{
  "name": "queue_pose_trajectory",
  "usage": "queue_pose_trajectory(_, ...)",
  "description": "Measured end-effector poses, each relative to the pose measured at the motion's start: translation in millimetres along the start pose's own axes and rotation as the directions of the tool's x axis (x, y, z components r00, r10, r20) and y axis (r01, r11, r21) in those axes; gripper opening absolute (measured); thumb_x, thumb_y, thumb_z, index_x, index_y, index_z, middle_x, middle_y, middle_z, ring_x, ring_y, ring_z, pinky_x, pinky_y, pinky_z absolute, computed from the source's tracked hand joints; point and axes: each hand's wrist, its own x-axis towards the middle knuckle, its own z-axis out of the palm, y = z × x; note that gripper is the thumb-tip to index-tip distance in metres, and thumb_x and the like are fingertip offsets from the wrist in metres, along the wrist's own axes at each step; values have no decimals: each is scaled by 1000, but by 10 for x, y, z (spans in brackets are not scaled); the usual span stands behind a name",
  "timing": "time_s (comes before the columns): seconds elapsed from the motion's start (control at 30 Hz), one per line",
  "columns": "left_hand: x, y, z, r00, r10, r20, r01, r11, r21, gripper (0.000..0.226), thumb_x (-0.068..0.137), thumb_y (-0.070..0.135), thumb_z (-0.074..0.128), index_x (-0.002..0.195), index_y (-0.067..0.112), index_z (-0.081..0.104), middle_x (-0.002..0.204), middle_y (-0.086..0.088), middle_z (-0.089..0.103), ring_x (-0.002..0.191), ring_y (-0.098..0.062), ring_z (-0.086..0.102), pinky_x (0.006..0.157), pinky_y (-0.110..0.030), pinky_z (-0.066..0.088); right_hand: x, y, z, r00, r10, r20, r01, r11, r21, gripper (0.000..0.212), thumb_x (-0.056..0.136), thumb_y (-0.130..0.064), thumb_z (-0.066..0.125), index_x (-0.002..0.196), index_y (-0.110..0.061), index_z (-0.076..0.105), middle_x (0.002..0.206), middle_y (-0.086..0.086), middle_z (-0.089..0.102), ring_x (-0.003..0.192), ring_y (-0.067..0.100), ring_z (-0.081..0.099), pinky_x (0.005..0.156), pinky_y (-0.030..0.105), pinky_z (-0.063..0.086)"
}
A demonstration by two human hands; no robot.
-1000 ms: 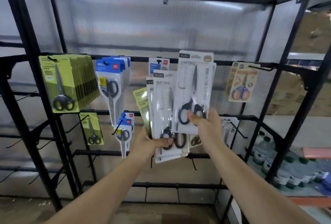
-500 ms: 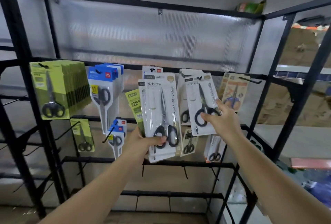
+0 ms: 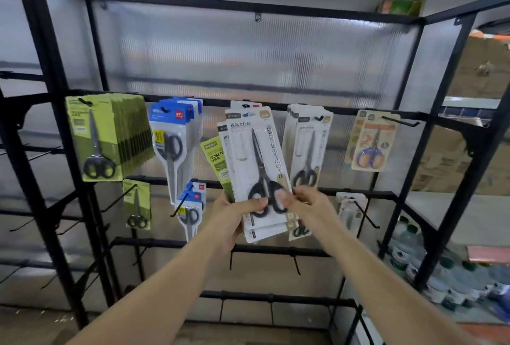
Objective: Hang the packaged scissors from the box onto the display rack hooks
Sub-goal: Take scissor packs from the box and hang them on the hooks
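My left hand (image 3: 234, 215) grips a fanned stack of white packaged scissors (image 3: 256, 168) from below, thumb across the front pack. A green pack (image 3: 216, 162) sticks out behind the stack on the left. My right hand (image 3: 306, 204) pinches the lower right edge of the front pack, by the black handles. On the top rail of the black display rack (image 3: 408, 121), just right of the stack, several matching white packs (image 3: 309, 148) hang on a hook.
Green packs (image 3: 102, 137) and blue packs (image 3: 174, 146) hang at the left, orange-handled scissors (image 3: 372, 143) at the right. Smaller packs hang on the second rail. Bare hooks stick out low on the rack. Water bottles (image 3: 441, 275) stand at the lower right.
My right hand let go of the white pack it hung on the top-rail hook and came back down left to the stack. The camera tilted up slightly.
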Motion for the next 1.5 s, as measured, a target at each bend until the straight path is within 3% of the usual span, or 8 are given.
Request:
queue_pose_trajectory(0.13, -12, -60, 16, 1000, 8, 29, -6, 999, -42, 50, 59, 20, 78, 108, 20, 65, 98, -7, 74, 86, -25, 72, 63, -35, 57, -63, 0, 223, 988, 21, -154, 28, 952, 305, 18, 79, -24, 73, 81, -9, 64, 71, 4, 61, 68, 15, 55, 66, 27, 43)
queue_pose_trajectory(0.43, 48, -94, -148, 1000, -23, 18, 22, 999, 37, 63, 57, 7, 76, 117, 13, 59, 98, -5, 74, 84, -22, 72, 58, -32, 56, -116, 111, 35, 895, -41, -445, 140, 971, 192, 10, 88, -19, 61, 84, -26, 55, 80, -6, 58, 77, 13, 58, 65, 22, 44)
queue_pose_trajectory(0.53, 97, -62, -170, 1000, -6, 2, 6, 999, 38, 57, 59, 4, 75, 113, 12, 60, 91, -3, 75, 76, -19, 72, 53, -30, 55, -101, 150, -181, 846, -38, -532, 177, 961, 212, 28, 87, -12, 62, 108, -29, 54, 108, -3, 61, 106, 23, 58, 88, 35, 48)
queue_pose_trajectory(0.63, 143, -24, -172, 1000, 5, 11, -6, 999, 32, 49, 64, -1, 73, 110, 12, 62, 89, -4, 75, 73, -18, 72, 52, -29, 55, -61, 169, -353, 857, -47, -514, 165, 969, 187, 62, 87, -8, 63, 141, -25, 39, 142, -9, 43, 130, 12, 42, 108, 32, 35)
queue_pose_trajectory(0.93, 201, 18, -114, 999, 23, 22, -24, 998, 55, 64, 55, 6, 75, 116, 15, 59, 95, -1, 74, 80, -19, 72, 59, -33, 55, -20, 85, -566, 903, 51, -426, 52, 973, 227, 55, 84, -8, 65, 136, -14, 48, 122, 4, 63, 102, 23, 65, 85, 48, 54)
queue_pose_trajectory(1.13, 241, 109, -87, 1000, 22, 6, -22, 999, 23, 52, 68, -3, 73, 113, 17, 59, 93, -1, 75, 78, -18, 72, 55, -31, 56, 409, -119, -653, 916, 73, -395, -17, 990, 143, 51, 83, -5, 65, 131, -15, 53, 99, -4, 62, 69, 16, 66, 52, 31, 55)
queue_pose_trajectory(1.3, 224, 145, -92, 1000, 23, -7, -22, 999, 27, 50, 69, -4, 73, 113, 17, 60, 97, -4, 74, 79, -20, 72, 57, -32, 57, 610, 74, -577, 912, 109, -396, -160, 982, -100, 61, 87, -13, 61, 142, -21, 38, 131, 0, 53, 68, 0, 52, 55, 23, 51)
queue_pose_trajectory(1.5, 180, 125, -104, 1000, 24, -6, -24, 999, 27, 64, 56, 8, 77, 117, 12, 60, 95, -4, 75, 79, -20, 72, 56, -30, 56, 311, 125, -258, 981, 26, -194, -74, 968, -240, 33, 90, -38, 56, 118, -20, 60, 105, -2, 66, 81, 10, 58, 68, 23, 44)
